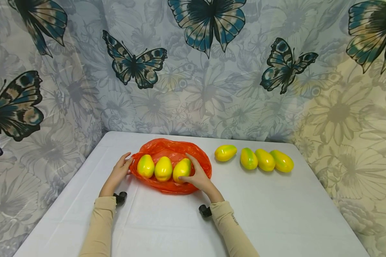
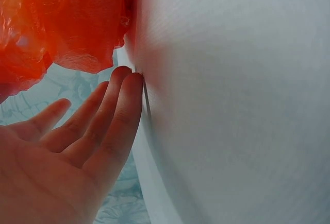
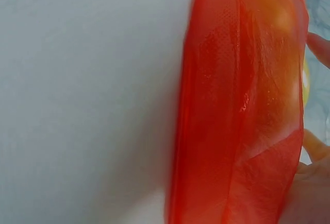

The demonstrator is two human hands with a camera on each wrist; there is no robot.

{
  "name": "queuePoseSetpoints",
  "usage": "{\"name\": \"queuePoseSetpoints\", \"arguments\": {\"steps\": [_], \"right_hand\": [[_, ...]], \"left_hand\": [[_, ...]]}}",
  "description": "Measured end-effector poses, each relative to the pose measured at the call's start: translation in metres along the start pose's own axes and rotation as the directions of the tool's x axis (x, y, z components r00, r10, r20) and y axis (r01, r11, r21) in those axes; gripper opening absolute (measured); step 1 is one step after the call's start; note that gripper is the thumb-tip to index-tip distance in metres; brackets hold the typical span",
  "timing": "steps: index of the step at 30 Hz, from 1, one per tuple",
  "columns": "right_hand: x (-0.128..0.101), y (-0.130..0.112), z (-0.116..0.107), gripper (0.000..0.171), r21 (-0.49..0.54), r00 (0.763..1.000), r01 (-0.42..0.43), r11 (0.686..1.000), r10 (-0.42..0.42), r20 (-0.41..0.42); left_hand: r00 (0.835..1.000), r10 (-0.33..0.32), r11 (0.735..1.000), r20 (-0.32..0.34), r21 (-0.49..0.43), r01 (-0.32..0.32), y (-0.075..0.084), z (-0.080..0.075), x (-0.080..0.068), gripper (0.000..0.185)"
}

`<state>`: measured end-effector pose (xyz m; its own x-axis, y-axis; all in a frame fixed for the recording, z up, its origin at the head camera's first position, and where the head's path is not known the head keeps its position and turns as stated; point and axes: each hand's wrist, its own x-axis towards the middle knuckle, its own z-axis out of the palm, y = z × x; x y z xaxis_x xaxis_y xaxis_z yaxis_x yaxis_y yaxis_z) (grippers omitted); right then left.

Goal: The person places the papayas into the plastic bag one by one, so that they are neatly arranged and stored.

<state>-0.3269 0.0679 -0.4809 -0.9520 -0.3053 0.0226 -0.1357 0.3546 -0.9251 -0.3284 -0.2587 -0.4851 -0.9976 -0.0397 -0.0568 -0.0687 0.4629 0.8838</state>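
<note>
A red plastic bag (image 1: 197,148) lies spread open on the table, with three shiny yellow-green mangoes in a row inside it: a left one (image 1: 146,166), a middle one (image 1: 163,169) and a right one (image 1: 181,172). My right hand (image 1: 197,176) grips the right mango, thumb at its near side and fingers reaching over its far side. Red plastic (image 3: 232,100) covers most of that hand in the right wrist view. At the bag's left rim is my left hand (image 1: 119,170), its fingers extended. The left wrist view shows these fingers (image 2: 111,116) nearly straight beside the bag.
Right of the bag on the white-covered table (image 1: 260,210) lie more mangoes: a single one (image 1: 225,153) and a group of three, with one (image 1: 281,161) at the far right. A butterfly-patterned cloth (image 1: 209,100) hangs behind the table.
</note>
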Motion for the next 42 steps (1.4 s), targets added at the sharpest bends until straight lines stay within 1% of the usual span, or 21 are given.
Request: {"name": "queuePoseSetpoints", "arguments": {"steps": [3, 9, 21, 25, 28, 32, 42], "right_hand": [[0.0, -0.002, -0.001, 0.089, -0.015, 1.0, 0.007, 1.0, -0.007, -0.01], [0.001, -0.005, -0.007, 0.088, -0.035, 0.999, -0.006, 0.999, 0.005, -0.04], [0.005, -0.007, -0.029, 0.087, -0.033, 0.994, 0.007, 0.999, -0.011, -0.108], [0.006, -0.005, -0.039, 0.086, -0.02, 0.992, 0.016, 1.0, -0.018, -0.124], [0.006, -0.003, -0.049, 0.086, -0.025, 0.991, 0.002, 1.0, -0.006, -0.137], [0.004, -0.002, -0.062, 0.088, -0.053, 0.988, -0.028, 0.998, 0.02, -0.152], [0.002, 0.002, -0.091, 0.09, -0.096, 0.983, -0.022, 0.995, 0.004, -0.185]], "left_hand": [[1.0, -0.003, 1.0, 0.001, 0.003, 0.003, 0.0, 0.0, 0.001, 0.058], [1.0, -0.008, 1.0, 0.003, 0.008, 0.007, 0.0, 0.001, 0.002, 0.058], [1.0, -0.017, 1.0, 0.003, 0.023, 0.017, -0.001, 0.0, 0.003, 0.06], [1.0, -0.015, 1.0, 0.005, 0.02, 0.015, 0.0, 0.0, 0.002, 0.06], [1.0, -0.016, 1.0, 0.007, 0.023, 0.016, 0.0, 0.0, 0.002, 0.06], [1.0, -0.024, 0.999, 0.012, 0.032, 0.024, 0.0, 0.001, 0.002, 0.061], [1.0, -0.028, 0.999, 0.013, 0.044, 0.028, -0.001, 0.001, 0.002, 0.063]]}}
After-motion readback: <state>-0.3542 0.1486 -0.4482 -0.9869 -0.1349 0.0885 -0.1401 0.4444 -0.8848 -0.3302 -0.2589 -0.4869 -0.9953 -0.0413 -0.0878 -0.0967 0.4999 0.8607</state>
